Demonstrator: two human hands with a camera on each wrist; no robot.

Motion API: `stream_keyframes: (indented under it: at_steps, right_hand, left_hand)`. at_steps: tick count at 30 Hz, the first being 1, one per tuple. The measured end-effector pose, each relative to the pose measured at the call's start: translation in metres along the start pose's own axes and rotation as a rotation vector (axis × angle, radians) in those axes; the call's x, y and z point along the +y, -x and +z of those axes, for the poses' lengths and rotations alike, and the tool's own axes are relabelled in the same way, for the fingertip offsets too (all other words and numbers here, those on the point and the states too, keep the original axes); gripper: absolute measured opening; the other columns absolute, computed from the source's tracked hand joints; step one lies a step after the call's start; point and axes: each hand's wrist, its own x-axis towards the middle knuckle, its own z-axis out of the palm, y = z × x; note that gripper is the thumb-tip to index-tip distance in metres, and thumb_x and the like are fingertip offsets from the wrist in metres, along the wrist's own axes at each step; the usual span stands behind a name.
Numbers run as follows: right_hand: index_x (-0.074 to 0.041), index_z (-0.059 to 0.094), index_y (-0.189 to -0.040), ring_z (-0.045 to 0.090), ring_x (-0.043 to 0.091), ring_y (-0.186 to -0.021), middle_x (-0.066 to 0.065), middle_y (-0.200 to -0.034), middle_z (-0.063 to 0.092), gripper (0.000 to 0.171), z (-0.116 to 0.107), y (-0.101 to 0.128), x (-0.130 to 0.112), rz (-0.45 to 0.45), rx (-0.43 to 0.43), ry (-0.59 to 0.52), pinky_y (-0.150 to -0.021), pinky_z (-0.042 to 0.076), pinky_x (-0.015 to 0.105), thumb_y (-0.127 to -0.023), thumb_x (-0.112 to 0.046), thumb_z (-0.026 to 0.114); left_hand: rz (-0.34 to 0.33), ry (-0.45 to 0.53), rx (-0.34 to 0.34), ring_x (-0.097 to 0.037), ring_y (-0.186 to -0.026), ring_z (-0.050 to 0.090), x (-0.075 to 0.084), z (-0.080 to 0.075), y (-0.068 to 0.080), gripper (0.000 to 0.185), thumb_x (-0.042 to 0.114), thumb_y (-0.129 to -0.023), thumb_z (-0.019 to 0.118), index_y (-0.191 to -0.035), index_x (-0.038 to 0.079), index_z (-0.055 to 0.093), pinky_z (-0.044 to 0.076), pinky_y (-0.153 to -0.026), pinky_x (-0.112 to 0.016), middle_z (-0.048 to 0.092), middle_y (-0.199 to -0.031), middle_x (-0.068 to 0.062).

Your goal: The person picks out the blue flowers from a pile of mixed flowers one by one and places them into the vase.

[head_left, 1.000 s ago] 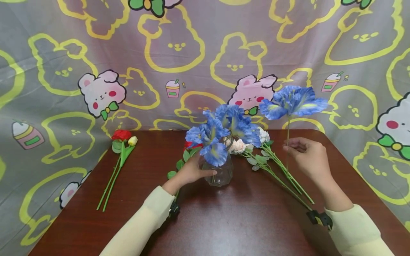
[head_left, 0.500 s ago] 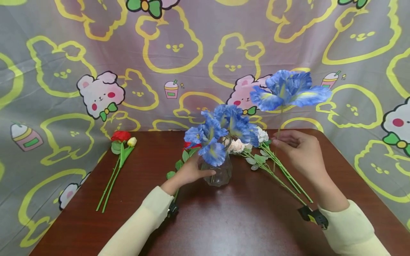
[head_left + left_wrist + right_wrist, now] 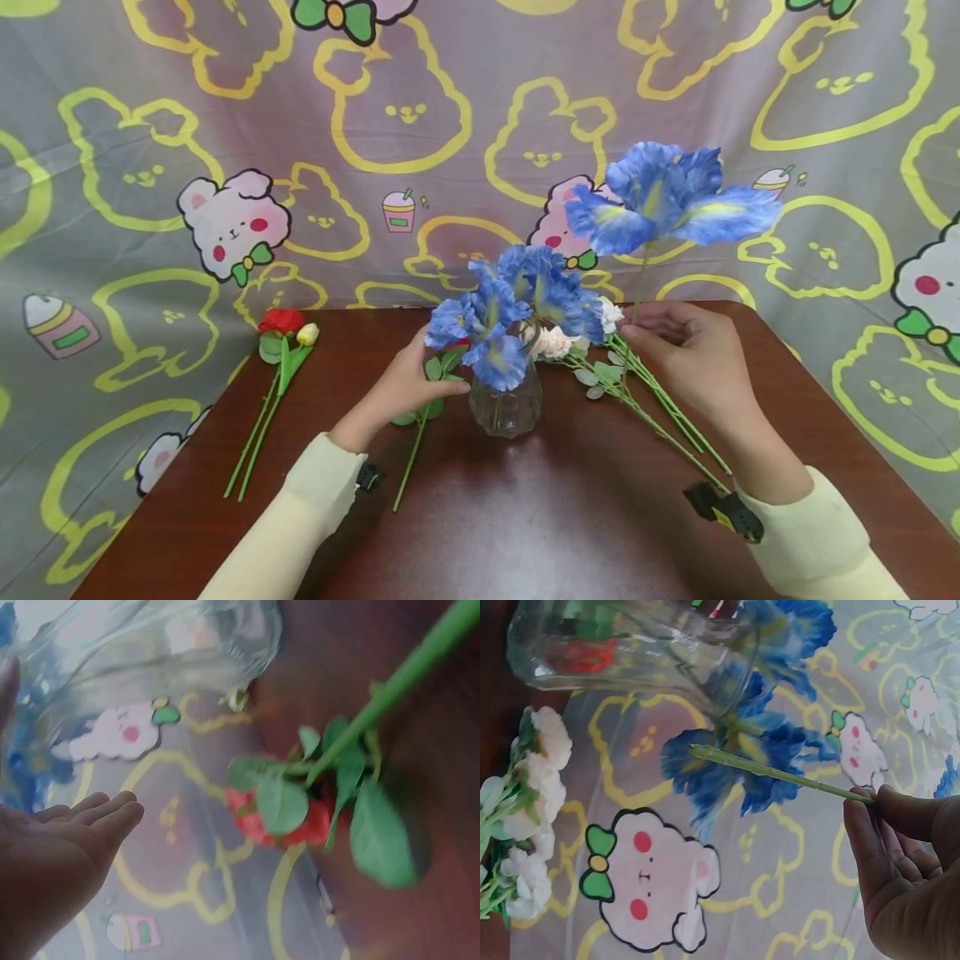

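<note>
My right hand (image 3: pixel 697 358) pinches the thin stem of a blue iris (image 3: pixel 667 200) between thumb and fingertips, its bloom upright above the hand. In the right wrist view, the green stem's (image 3: pixel 780 775) cut end points toward the vase and hangs free. A clear glass vase (image 3: pixel 506 414) stands mid-table with blue irises (image 3: pixel 495 333) leaning out of its mouth. Beside it, my left hand (image 3: pixel 397 387) has its thumb and fingers spread, apart from the glass. The left wrist view shows that hand's (image 3: pixel 67 840) fingers extended, holding nothing.
A red rose with green leaves (image 3: pixel 435 408) lies just left of the vase, partly hidden by the left hand. Pale pink and white flowers (image 3: pixel 558 342) lie to its right, stems toward me. A red flower (image 3: pixel 282 322) and yellow tulip (image 3: pixel 307 335) lie far left. A patterned curtain (image 3: pixel 405 108) hangs behind.
My left hand has let go of the vase and drawn back to the left. The right hand has brought the held iris up and left, nearer the vase.
</note>
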Motion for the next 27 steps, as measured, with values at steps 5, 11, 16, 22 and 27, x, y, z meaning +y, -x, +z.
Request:
stream_keyframes:
  at_steps: [5,11,16,22,27]
  right_hand:
    - [-0.004,0.071,-0.104,0.067,0.002,-0.083,0.007,-0.095,0.072,0.025,0.004,0.003,-0.012,-0.021,-0.005,-0.033,-0.070,0.053,0.015,-0.089,-0.024,0.074]
    - [-0.004,0.072,-0.102,0.069,0.005,-0.080,0.006,-0.094,0.073,0.019,0.013,0.005,-0.026,-0.075,-0.040,-0.075,-0.070,0.053,0.016,-0.089,-0.019,0.073]
    - [-0.004,0.071,-0.101,0.069,0.013,-0.077,0.005,-0.093,0.072,0.015,0.023,0.006,-0.032,-0.100,-0.087,-0.173,-0.066,0.055,0.024,-0.090,-0.014,0.072]
    - [-0.006,0.073,-0.097,0.070,0.012,-0.080,0.001,-0.090,0.073,0.011,0.037,0.005,-0.031,-0.158,-0.088,-0.179,-0.067,0.055,0.023,-0.088,-0.011,0.074]
    - [-0.007,0.073,-0.095,0.070,0.012,-0.081,-0.001,-0.088,0.073,0.009,0.049,0.003,-0.029,-0.190,-0.113,-0.194,-0.067,0.055,0.024,-0.087,-0.010,0.075]
  left_hand:
    - [0.009,-0.008,0.061,-0.027,-0.141,0.030,0.010,-0.020,0.008,0.104,0.025,-0.078,0.084,-0.155,0.012,0.015,0.030,-0.111,-0.046,0.029,-0.154,-0.012]
    - [0.153,0.034,0.112,-0.019,-0.141,0.029,0.035,-0.030,0.012,0.101,0.011,-0.076,0.085,-0.154,0.012,0.021,0.028,-0.112,-0.042,0.033,-0.153,-0.008]
    - [0.326,0.052,0.141,-0.016,-0.141,0.031,0.059,-0.028,0.009,0.091,0.023,-0.078,0.083,-0.152,0.012,0.030,0.028,-0.112,-0.038,0.036,-0.153,-0.002]
    - [0.552,0.122,0.162,-0.027,-0.137,0.038,0.087,-0.014,-0.004,0.076,0.019,-0.083,0.078,-0.147,0.005,0.040,0.032,-0.110,-0.043,0.041,-0.150,-0.008]
    - [0.629,0.144,0.186,-0.029,-0.128,0.049,0.102,0.000,-0.013,0.067,-0.009,-0.077,0.077,-0.137,-0.005,0.048,0.040,-0.104,-0.046,0.051,-0.138,-0.018]
